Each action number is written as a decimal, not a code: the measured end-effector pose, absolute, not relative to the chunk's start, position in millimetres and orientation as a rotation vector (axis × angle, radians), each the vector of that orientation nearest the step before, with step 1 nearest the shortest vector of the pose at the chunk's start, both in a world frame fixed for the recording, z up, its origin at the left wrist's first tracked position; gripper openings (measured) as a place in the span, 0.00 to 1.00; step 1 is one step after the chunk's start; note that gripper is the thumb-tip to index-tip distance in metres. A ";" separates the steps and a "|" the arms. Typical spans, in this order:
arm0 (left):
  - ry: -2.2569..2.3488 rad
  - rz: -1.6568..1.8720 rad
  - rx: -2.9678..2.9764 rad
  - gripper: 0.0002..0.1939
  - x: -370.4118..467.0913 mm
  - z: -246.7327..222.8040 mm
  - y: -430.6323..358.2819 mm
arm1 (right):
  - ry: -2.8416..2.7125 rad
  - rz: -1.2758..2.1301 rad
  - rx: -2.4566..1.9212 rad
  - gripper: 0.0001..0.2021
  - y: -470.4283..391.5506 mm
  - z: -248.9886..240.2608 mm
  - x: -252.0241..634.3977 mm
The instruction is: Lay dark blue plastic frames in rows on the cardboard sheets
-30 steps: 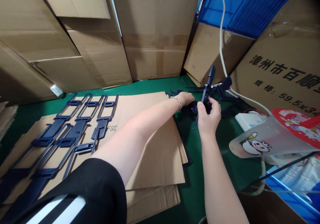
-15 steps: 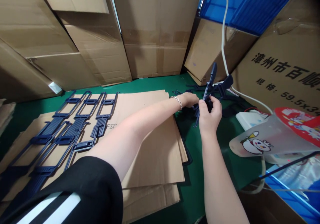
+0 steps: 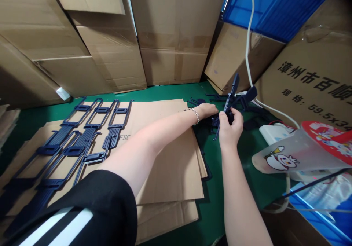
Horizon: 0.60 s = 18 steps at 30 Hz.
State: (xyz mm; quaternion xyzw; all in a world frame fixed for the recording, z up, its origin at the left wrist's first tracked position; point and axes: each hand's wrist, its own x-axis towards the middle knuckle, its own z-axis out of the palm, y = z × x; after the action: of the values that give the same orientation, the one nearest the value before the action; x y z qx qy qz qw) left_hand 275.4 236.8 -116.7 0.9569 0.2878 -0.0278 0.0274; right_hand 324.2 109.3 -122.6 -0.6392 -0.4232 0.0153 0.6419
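My right hand (image 3: 231, 127) is closed around a dark blue plastic folding frame (image 3: 228, 98) with thin rods, tilted upward above the green table. My left hand (image 3: 208, 110) reaches across to the same spot, just left of the right hand. Its fingers bend down together among dark blue parts, and their tips are hidden, so what they grip cannot be made out. Behind both hands lies a loose pile of dark blue parts (image 3: 195, 101). To the left, several similar frames (image 3: 93, 127) lie in rows on flat cardboard sheets (image 3: 176, 165).
Cardboard boxes (image 3: 176, 29) wall off the back of the green table (image 3: 214, 202). At right lie a plastic cup (image 3: 288, 154) with a red lid and a white device (image 3: 271, 133). A white cable (image 3: 248, 44) hangs past a blue crate (image 3: 255, 7).
Both hands stay at nearly the same place, with the right hand still holding the frame. The whole view has shifted slightly.
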 end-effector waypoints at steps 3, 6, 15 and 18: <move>0.719 0.001 3.111 0.16 266.7 -116.1 234.7 | -0.970 -0.023 -1.447 0.22 109.6 -125.2 325.1; 0.589 0.114 3.226 0.18 259.8 -109.3 231.0 | -0.950 -0.184 -1.382 0.21 107.7 -127.2 327.9; 0.869 0.856 3.370 0.18 248.3 -64.7 219.7 | -1.181 -0.675 -1.146 0.21 96.0 -124.9 322.9; 1.059 0.797 3.261 0.16 220.8 -29.6 204.0 | -1.173 -0.636 -1.101 0.21 91.3 -123.1 318.0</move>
State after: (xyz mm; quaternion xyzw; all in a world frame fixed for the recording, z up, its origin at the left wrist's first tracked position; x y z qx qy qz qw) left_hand 220.8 204.0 -29.6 0.9098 0.2956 0.2224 -0.1880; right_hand 318.0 91.3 -123.1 -0.4843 -0.5159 -0.2799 0.6488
